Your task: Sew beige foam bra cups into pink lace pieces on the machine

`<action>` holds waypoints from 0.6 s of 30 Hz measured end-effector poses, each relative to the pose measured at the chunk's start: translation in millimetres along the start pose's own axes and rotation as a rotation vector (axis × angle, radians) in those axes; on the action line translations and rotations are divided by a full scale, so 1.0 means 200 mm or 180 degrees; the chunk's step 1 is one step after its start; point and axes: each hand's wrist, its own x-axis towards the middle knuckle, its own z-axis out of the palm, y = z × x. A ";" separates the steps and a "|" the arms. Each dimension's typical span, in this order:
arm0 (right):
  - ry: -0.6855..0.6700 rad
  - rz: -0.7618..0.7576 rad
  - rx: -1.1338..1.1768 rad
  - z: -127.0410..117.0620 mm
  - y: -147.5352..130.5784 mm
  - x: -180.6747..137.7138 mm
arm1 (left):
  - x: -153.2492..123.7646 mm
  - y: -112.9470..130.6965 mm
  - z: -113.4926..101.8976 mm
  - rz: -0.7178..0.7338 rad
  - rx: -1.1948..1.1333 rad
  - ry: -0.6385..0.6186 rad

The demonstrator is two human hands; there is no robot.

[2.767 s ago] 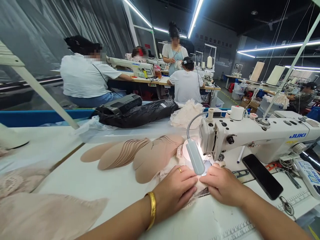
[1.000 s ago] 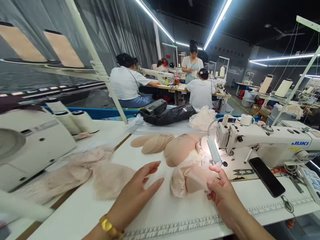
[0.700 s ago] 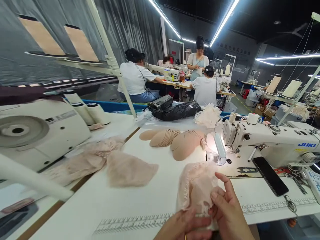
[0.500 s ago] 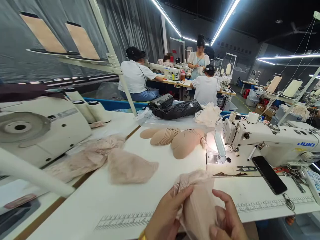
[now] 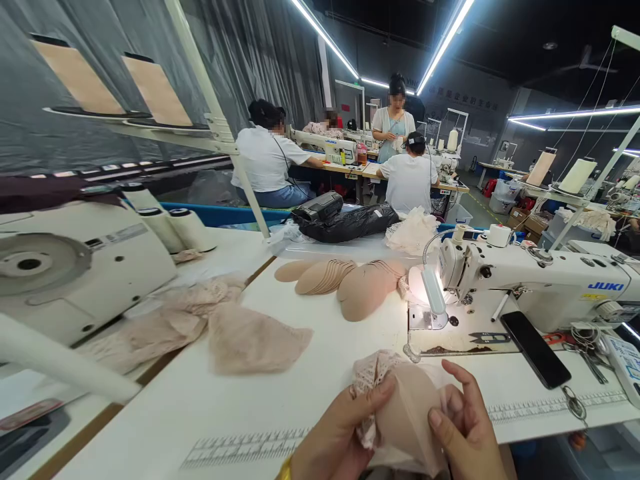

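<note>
A beige bra cup (image 5: 407, 417) covered in sheer fabric and lace is held between my two hands above the table's front edge. My left hand (image 5: 337, 433) grips its lace side, the thumb lying on top. On the other side, my right hand (image 5: 465, 423) pinches the sheer fabric with thumb and fingers, the index finger raised. Behind them, several beige oval pads (image 5: 325, 277) lie in a fanned stack, with larger cup pads (image 5: 367, 290) beside them. A piece of sheer beige fabric (image 5: 257, 339) rests to the left.
A lit JUKI sewing machine (image 5: 540, 273) stands at the right. Thread snips (image 5: 490, 338), a black phone (image 5: 535, 350) and a key ring (image 5: 576, 403) lie by it. Another machine (image 5: 75, 267) is at left. A printed ruler (image 5: 245, 445) runs along the front. Co-workers (image 5: 410, 173) sit beyond.
The cup has turned so its rounded face and lace edge show more. My right hand has shifted slightly right, its index finger lifted. The view has moved a little.
</note>
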 end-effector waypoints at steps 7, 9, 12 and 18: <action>-0.0085 0.0010 0.0125 -0.02 0.00 0.02 | 0.02 0.01 0.04 -0.0006 0.0295 -0.0254; -0.0082 -0.0017 0.0134 -0.03 0.00 0.02 | 0.02 0.01 0.03 -0.0020 0.0287 -0.0275; -0.0081 -0.0039 0.0142 -0.04 0.02 0.03 | 0.03 0.01 0.02 -0.0021 0.0231 -0.0160; -0.0078 0.0036 0.0170 -0.04 0.03 0.05 | 0.07 0.00 0.01 -0.0182 0.0034 0.0192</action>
